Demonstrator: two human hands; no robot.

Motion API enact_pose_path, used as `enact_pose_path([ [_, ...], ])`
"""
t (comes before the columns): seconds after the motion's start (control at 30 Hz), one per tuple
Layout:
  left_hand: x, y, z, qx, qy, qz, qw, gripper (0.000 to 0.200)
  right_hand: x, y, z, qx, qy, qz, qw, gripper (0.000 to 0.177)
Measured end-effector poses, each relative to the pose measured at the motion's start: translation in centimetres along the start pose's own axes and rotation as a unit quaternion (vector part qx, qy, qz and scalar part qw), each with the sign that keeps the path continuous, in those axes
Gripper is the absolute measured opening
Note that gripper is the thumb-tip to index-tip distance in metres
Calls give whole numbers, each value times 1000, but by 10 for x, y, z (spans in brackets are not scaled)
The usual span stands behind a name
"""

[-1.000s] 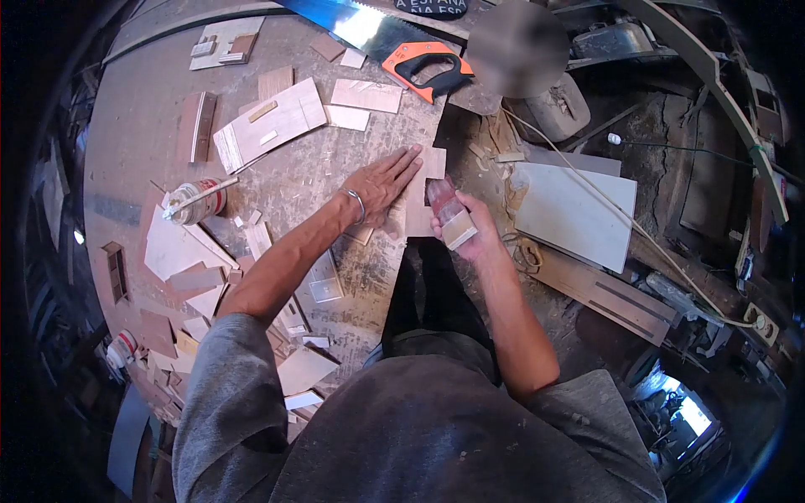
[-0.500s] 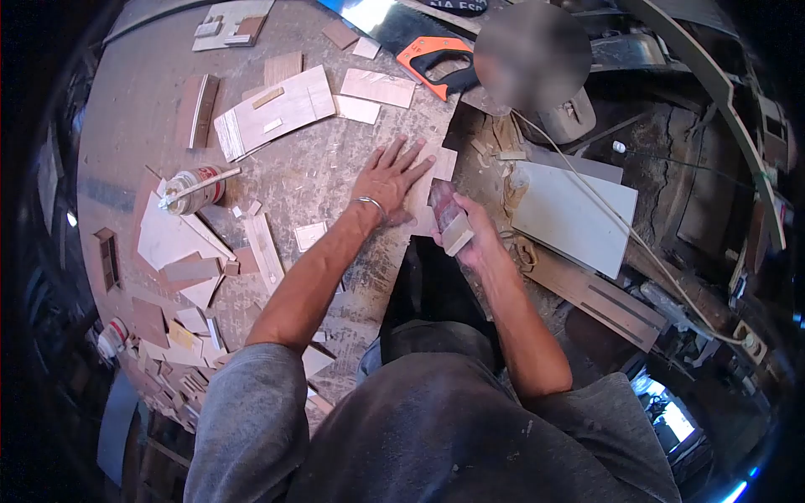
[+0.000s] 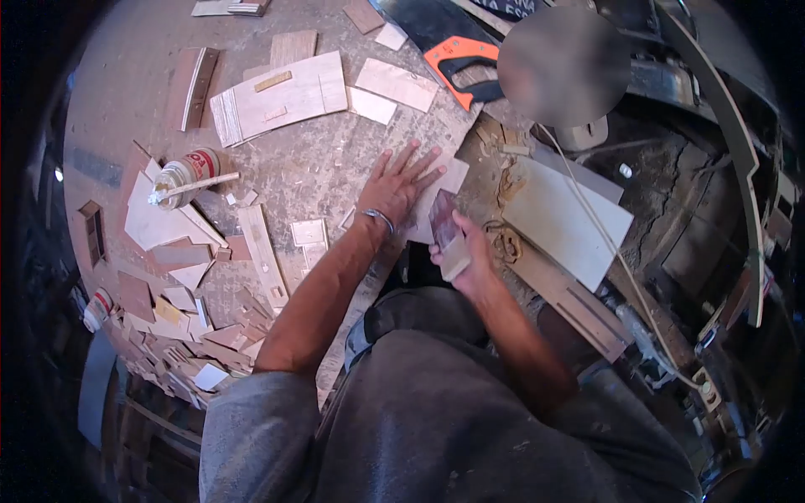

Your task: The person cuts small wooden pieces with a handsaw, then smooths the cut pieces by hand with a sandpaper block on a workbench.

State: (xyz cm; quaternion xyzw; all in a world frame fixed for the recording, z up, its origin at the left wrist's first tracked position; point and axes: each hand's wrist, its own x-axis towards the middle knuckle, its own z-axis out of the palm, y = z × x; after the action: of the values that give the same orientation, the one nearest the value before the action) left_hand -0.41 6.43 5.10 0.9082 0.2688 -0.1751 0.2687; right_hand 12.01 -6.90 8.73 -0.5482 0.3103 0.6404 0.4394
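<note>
My left hand (image 3: 401,193) lies flat with fingers spread on a thin pale wood panel (image 3: 454,177) at the workbench's edge, a metal bracelet around its wrist. Wrapped around a sanding block (image 3: 455,255), my right hand (image 3: 478,260) holds it at the panel's right edge. The block is pale wood with a dark reddish abrasive face, tilted against the panel. Part of the panel is hidden under my left hand.
Wood pieces lie across the workbench (image 3: 327,147), including a larger panel (image 3: 289,96) with small strips on it. A glue jar (image 3: 197,170) with a stick lies left. An orange-handled handsaw (image 3: 453,52) lies at the back. A white board (image 3: 570,218) is on the right.
The head view has shifted and turned a little. My right hand and the sanding block have moved slightly along the panel's edge; my left hand stays flat on the panel.
</note>
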Motion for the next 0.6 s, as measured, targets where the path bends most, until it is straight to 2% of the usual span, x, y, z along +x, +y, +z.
enact_pose_path([
  [0.03,2,-1,1,-4,3,-2,1000,86,-1,-1,-1,-3,0,21,1000,34],
  [0.13,-3,0,-5,-12,-20,9,1000,85,18,-1,15,17,82,-38,996,30],
  [0.23,-8,-6,0,-47,-20,12,999,91,-13,-10,12,-31,30,33,999,31],
  [0.3,-5,3,0,-67,10,-1,998,102,31,0,4,-25,46,-37,998,31],
  [0.33,-5,1,10,-27,37,3,999,103,41,2,10,-24,52,-72,996,32],
  [0.4,-1,-6,32,56,89,18,994,103,22,-8,7,-29,34,-11,999,32],
  [0.43,-1,-5,26,58,71,19,996,105,10,-10,5,-30,31,22,999,33],
  [0.53,0,-2,15,49,26,23,998,111,19,-8,7,-2,51,-23,998,33],
  [0.6,4,-5,7,27,9,19,999,115,20,-9,10,-2,29,-39,999,35],
])
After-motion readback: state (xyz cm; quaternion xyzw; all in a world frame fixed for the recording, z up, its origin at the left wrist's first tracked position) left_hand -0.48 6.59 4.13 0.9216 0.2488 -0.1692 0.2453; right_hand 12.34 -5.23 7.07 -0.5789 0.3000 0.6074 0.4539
